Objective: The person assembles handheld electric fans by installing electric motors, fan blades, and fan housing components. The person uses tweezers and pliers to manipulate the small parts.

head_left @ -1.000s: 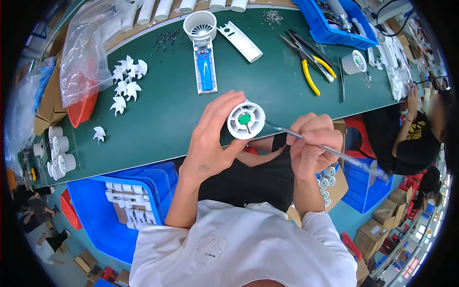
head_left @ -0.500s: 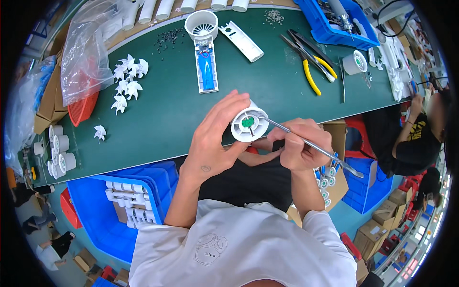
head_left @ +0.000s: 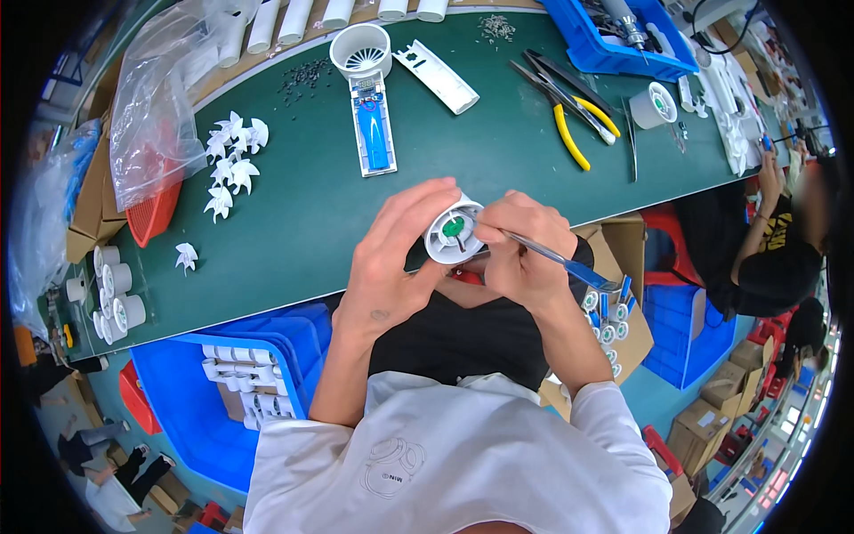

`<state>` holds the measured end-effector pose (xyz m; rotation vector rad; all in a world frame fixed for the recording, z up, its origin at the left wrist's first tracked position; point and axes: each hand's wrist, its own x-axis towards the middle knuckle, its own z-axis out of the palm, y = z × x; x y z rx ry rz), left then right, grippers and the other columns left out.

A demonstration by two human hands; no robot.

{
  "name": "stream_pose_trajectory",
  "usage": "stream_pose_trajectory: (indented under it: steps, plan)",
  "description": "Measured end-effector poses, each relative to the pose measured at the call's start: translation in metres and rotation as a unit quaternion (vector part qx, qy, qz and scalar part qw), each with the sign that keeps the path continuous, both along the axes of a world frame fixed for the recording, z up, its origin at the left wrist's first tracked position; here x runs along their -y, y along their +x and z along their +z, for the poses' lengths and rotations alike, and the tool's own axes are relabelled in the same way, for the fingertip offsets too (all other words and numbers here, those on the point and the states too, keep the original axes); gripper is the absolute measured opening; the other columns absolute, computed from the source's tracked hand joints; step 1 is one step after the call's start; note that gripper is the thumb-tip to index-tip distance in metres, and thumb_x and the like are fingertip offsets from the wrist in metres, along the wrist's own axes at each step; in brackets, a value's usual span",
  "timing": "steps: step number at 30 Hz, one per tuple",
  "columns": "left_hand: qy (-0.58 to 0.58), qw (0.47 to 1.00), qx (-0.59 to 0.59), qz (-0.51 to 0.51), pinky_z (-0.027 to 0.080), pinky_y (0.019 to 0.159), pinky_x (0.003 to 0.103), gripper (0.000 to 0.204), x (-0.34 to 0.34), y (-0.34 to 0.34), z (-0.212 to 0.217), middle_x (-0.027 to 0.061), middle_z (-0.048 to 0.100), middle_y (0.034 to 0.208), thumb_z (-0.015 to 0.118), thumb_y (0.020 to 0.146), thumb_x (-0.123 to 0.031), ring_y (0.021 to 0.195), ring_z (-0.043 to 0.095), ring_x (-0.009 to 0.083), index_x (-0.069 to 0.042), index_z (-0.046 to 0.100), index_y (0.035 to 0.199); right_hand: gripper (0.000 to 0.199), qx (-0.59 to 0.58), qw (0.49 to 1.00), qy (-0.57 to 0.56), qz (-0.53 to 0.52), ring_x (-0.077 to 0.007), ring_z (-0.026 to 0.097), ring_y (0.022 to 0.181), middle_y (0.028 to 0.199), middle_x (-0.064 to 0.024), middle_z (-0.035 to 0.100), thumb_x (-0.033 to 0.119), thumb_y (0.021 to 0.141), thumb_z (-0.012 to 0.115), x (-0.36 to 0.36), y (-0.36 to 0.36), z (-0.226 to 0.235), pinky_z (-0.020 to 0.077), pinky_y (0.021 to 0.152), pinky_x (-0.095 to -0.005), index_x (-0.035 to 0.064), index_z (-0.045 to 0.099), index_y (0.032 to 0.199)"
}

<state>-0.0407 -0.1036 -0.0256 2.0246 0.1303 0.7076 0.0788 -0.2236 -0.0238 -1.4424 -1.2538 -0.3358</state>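
Note:
My left hand (head_left: pixel 391 258) is closed around a short white cylindrical housing (head_left: pixel 436 245), its open end turned up toward me. Inside sits a round green part (head_left: pixel 454 227) at the hub, with spokes around it and a short dark wire beside it. My right hand (head_left: pixel 529 245) grips a slim metal spatula (head_left: pixel 556 258) with a flattened outer end. Its fingertips are against the right rim of the housing and hide the working tip. Beyond my hands lies an opened white handheld fan body (head_left: pixel 365 133) with a blue battery; its white cover (head_left: pixel 438 77) is beside it.
White fan blades (head_left: pixel 233 169) lie at left, near stacked white housings (head_left: pixel 116 294). Yellow-handled pliers (head_left: pixel 569 133), tweezers (head_left: pixel 631 142) and another housing (head_left: pixel 654 105) are at right. Blue bins (head_left: pixel 178 400) stand below the table edge. Another person (head_left: pixel 765 249) sits at right.
My right hand has moved left and up against the housing's rim, drawing the spatula along; its tip is now covered by my fingers. The whole view has shifted slightly.

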Motion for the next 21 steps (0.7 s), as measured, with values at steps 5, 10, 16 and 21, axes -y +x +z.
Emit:
stream_pose_trajectory:
  steps: [5,10,16,21]
  plan:
    - [0.021,1.000,0.014,0.008,0.048,0.099,0.039,0.055,0.002,0.000,-0.003,0.0160,0.061,0.125,0.076,0.068,0.004,0.117,0.059,0.0313,-0.003,0.061,0.119,0.010,0.008,0.999,-0.003,0.033,-0.0185,0.052,0.049,0.066,-0.0069,0.061,0.002,0.084,0.070,-0.001,0.003,0.000,0.0390,0.044,-0.0272,0.0003,0.060,0.086]
    - [0.039,0.999,-0.002,0.016,0.041,0.107,0.044,0.057,0.000,0.005,0.001,0.0163,0.062,0.124,0.076,0.068,0.005,0.119,0.058,0.0327,-0.002,0.058,0.122,0.013,0.029,0.999,-0.001,0.014,-0.0181,0.052,0.049,0.067,-0.0073,0.063,0.007,0.083,0.073,0.002,0.003,0.008,0.0389,0.045,-0.0265,0.0007,0.062,0.085]
    - [-0.039,0.991,0.069,0.109,0.043,0.103,0.041,0.065,0.004,0.000,-0.001,0.0180,0.055,0.128,0.084,0.063,-0.003,0.119,0.055,0.0348,-0.002,0.059,0.122,0.018,-0.092,0.976,0.196,0.000,-0.0113,0.049,0.050,0.066,-0.0039,0.061,0.014,0.093,0.063,0.018,0.002,0.039,0.0368,0.047,-0.0280,-0.0016,0.061,0.085]
    - [-0.194,0.958,0.100,0.187,0.043,0.100,0.035,0.065,-0.006,-0.019,0.003,0.0149,0.053,0.125,0.074,0.080,-0.002,0.114,0.054,0.0218,0.005,0.041,0.135,0.021,-0.128,0.962,-0.185,-0.155,-0.0145,0.048,0.047,0.057,-0.0068,0.055,0.016,0.092,0.061,0.020,0.045,0.044,0.0359,0.047,-0.0289,-0.0013,0.059,0.081]
